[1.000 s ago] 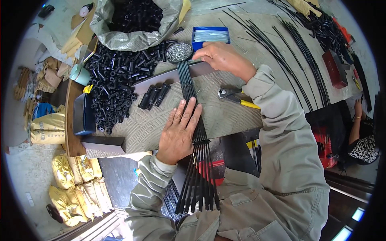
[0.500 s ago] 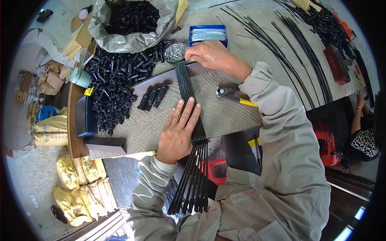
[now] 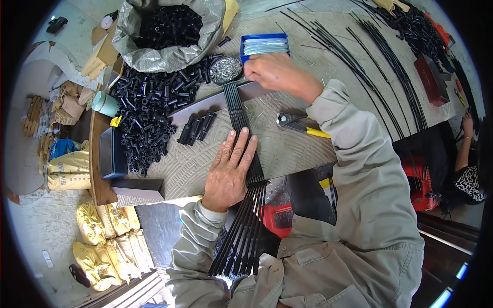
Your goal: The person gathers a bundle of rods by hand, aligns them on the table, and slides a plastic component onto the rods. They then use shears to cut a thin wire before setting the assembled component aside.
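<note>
My left hand (image 3: 227,177) lies with fingers stretched out over a row of thin black rods (image 3: 235,110), side by side on the table. Their near ends fan out beyond the table edge towards me. Beyond the rods' far ends, my right hand (image 3: 275,72) is closed, its fingertips pinched; whatever they may hold is hidden. It is just in front of a blue box (image 3: 286,51) of pale thin strips and right of a round dish (image 3: 225,70) of small shiny metal pieces. A long grey angled bar (image 3: 205,102) stands across behind the rods.
Nippers with yellow handles (image 3: 318,132) lie right of the rods; several black tubes (image 3: 196,128) lie left. Many black plastic parts (image 3: 146,97) are heaped below a woven sack (image 3: 218,31). More rods (image 3: 393,61) spread across the right. A person's arm (image 3: 465,141) shows at far right.
My right hand has shifted slightly right, away from the dish and the rods' far ends. My left hand stays flat on the rods. The whole view has moved slightly.
</note>
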Motion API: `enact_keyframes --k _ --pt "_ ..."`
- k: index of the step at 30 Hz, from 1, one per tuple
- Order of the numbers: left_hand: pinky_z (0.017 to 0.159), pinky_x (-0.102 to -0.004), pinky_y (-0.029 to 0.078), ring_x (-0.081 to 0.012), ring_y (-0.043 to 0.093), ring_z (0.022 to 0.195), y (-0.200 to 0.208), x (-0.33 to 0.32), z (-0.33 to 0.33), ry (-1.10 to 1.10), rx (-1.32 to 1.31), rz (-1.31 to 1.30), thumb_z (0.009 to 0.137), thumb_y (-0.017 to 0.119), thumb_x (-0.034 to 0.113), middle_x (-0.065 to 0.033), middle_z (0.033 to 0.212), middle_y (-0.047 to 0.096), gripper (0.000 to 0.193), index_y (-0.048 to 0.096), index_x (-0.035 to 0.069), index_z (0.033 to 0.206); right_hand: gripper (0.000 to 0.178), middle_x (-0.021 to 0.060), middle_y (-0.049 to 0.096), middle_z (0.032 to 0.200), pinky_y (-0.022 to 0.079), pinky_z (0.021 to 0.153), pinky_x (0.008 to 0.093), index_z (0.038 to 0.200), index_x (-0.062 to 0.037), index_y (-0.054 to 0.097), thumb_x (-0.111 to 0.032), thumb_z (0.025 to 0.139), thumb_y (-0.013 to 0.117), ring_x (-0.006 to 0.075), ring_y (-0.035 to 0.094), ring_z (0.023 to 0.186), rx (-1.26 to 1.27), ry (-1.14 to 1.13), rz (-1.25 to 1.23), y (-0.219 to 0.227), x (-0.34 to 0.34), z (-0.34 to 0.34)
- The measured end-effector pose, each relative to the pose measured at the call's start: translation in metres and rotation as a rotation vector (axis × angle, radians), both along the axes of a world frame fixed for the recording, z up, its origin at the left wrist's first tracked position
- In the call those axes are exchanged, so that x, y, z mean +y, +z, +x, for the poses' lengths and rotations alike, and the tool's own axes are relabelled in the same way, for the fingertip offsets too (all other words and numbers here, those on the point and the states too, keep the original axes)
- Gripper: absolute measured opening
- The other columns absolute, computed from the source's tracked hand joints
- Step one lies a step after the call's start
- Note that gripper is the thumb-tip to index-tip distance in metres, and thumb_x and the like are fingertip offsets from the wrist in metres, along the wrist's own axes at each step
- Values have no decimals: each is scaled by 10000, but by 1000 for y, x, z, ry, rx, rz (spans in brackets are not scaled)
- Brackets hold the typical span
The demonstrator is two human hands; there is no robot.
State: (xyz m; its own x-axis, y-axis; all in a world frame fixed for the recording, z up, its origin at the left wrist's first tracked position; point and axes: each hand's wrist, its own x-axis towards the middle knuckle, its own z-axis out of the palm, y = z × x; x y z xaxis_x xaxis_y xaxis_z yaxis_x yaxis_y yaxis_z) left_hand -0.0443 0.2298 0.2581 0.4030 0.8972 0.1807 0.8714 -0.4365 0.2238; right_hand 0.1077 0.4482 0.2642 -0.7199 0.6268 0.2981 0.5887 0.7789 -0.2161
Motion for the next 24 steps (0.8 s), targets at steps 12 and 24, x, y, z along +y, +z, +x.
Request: enact_keyframes --k 12,24 --pt "1018 -428 290 -330 281 1287 3 -3 0 -60 -47 2 769 557 298 -137 1387 311 649 344 47 1329 113 96 643 842 476 656 410 772 -119 649 -98 714 554 294 617 809 -58 -236 98 25 59 8" --pt "1001 -423 318 -346 335 1252 0 -11 3 -66 -69 46 663 601 577 -154 1328 394 862 411 -3 1272 77 90 607 777 451 624 389 825 -117 606 -139 786 543 295 595 772 176 20 -24 15 2 6"
